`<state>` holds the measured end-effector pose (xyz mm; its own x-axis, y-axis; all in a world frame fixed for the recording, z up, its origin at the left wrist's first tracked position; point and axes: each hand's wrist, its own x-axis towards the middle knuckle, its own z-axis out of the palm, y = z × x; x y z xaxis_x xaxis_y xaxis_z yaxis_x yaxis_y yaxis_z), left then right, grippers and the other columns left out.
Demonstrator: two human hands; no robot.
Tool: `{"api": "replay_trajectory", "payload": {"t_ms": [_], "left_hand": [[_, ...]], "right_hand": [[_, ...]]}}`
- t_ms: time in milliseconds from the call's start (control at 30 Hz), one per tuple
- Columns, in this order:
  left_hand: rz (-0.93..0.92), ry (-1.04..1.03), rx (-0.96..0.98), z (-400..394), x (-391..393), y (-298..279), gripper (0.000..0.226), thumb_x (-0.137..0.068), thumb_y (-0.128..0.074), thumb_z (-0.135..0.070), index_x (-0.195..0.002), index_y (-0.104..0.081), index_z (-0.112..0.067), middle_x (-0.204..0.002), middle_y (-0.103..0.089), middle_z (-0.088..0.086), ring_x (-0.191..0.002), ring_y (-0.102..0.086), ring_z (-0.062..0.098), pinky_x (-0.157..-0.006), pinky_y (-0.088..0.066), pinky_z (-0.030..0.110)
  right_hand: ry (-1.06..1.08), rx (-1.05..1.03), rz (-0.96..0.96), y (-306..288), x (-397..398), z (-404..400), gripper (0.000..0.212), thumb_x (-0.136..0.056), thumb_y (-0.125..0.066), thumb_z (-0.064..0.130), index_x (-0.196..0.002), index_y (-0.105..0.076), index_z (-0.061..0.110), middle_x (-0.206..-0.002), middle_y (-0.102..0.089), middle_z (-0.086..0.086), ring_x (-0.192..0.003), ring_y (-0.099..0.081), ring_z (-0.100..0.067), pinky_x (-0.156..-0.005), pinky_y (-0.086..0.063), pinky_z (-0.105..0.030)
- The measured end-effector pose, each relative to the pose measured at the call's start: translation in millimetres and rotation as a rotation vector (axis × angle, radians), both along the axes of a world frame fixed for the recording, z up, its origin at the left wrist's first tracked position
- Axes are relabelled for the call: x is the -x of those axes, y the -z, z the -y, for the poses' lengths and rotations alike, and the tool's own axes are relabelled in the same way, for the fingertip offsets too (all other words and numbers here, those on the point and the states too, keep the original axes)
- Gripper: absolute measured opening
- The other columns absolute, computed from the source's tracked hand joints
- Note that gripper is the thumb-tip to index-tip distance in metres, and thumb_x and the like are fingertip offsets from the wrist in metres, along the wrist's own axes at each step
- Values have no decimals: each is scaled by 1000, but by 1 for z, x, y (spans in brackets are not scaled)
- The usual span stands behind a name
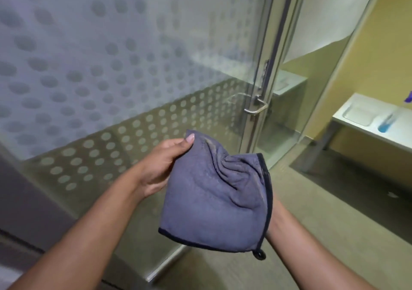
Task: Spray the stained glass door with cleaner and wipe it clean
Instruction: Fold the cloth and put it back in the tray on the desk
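A grey cloth (214,191) is pinched at its top corner by the left hand (160,167); the right hand (275,213) is hidden behind it, its grip not discernible. Beyond, the dotted glass door (133,66) is seen, its handle (256,107) further right.

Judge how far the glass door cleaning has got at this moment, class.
Done: spraying cannot be confirmed; the spray bottle stands on the bench at right, in neither hand. In hand: the left hand pinches a grey cloth draped over the right hand, clear of the glass. Left: wiping the dotted glass door.
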<state>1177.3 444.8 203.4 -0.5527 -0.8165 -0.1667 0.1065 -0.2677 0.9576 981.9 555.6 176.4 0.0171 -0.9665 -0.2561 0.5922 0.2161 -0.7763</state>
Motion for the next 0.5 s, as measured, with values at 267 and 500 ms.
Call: {"api": "replay_trajectory", "payload": {"t_ms": [267, 500], "left_hand": [[26, -114, -48, 6, 102, 35, 50, -100, -62, -37, -116, -75, 9, -113, -79, 25, -94, -77, 26, -80, -64, 29], [139, -101, -35, 7, 193, 47, 49, -103, -60, -40, -115, -76, 6, -119, -75, 31, -88, -74, 26, -75, -57, 31]], "right_hand": [[101, -106, 224, 16, 124, -7, 90, -98, -34, 76, -144, -59, 3, -148, -59, -23, -138, -57, -38, -119, -39, -54], [323, 68, -645, 34, 222, -7, 33, -108, -53, 29, -112, -78, 7, -109, -80, -17, -105, -75, -35, -92, -57, -53]]}}
